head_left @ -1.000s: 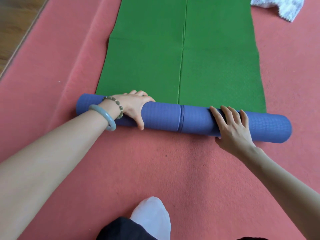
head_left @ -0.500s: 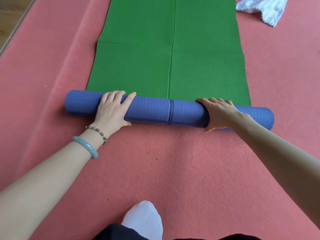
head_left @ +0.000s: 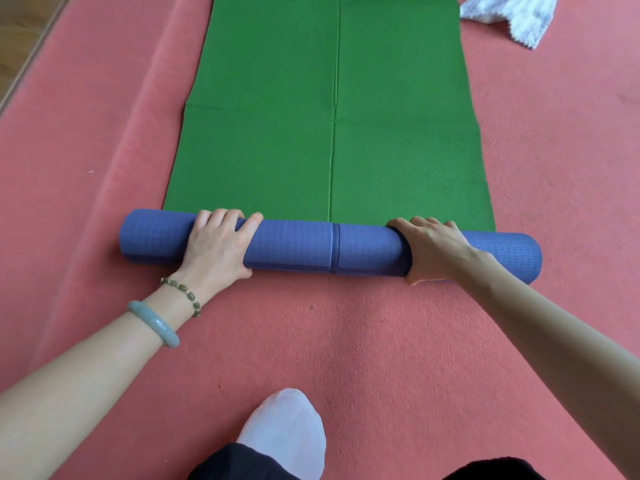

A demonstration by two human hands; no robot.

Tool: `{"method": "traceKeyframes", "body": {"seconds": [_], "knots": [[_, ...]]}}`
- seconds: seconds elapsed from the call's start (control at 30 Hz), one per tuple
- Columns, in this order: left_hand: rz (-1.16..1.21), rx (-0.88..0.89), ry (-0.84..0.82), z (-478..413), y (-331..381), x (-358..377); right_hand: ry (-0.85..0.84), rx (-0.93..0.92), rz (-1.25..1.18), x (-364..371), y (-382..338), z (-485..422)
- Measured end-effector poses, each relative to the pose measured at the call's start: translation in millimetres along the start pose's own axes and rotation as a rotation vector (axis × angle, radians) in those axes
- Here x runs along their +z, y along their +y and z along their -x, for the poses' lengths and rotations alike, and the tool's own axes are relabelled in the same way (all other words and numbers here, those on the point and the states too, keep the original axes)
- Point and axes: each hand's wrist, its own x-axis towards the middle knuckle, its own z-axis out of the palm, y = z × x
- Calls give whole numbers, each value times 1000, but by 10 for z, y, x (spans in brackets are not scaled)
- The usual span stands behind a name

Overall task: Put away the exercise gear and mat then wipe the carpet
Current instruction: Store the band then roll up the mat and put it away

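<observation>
Red carpet (head_left: 346, 341), green mat (head_left: 398, 150) partly rolled, left hand (head_left: 216, 247) and right hand (head_left: 433, 249) both curled round its purple roll (head_left: 294, 245).

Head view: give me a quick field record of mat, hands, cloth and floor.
mat: partly rolled, purple outside, green inside; flat part lies on carpet, extending away
left hand: grips roll, left of centre seam
right hand: grips roll, right of seam
carpet: red, under mat
cloth: white, on carpet, top right, apart from mat
sock: white, bottom centre
</observation>
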Motion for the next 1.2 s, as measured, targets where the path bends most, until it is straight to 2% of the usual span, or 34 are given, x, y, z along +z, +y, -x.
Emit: {"method": "traceKeyframes", "body": {"seconds": [0.1, 0.3, 0.53, 0.6, 0.67, 0.73, 0.83, 0.9, 0.97, 1.1, 1.2], "knots": [[0, 20, -18, 249, 53, 2, -1, -23, 17, 121, -74, 217], [-2, 65, -86, 600, 109, -47, -107, -64, 11, 282, -172, 515], [22, 73, -412, 456, 125, -214, -400, -42, -145, 161, -141, 346], [65, 57, -507, 316, 102, -255, -406, -20, -84, 98, -136, 277], [107, 57, -606, 160, 65, -285, -334, -4, -8, 69, -102, 277], [156, 62, -712, 0, 3, -311, -210, -12, -37, 73, -36, 365], [255, 32, -860, -188, -83, -364, 111, -122, -106, 244, 41, 583], [242, 11, -900, -258, -83, -388, 310, -186, 23, 444, 3, 696], [173, -17, -912, -277, -48, -387, 348, -169, 117, 598, -46, 715], [150, -72, -790, -160, -5, -359, 383, -138, 151, 631, -41, 639], [179, -2, -510, 114, -8, -313, 373, -143, 139, 563, 5, 527]]}}
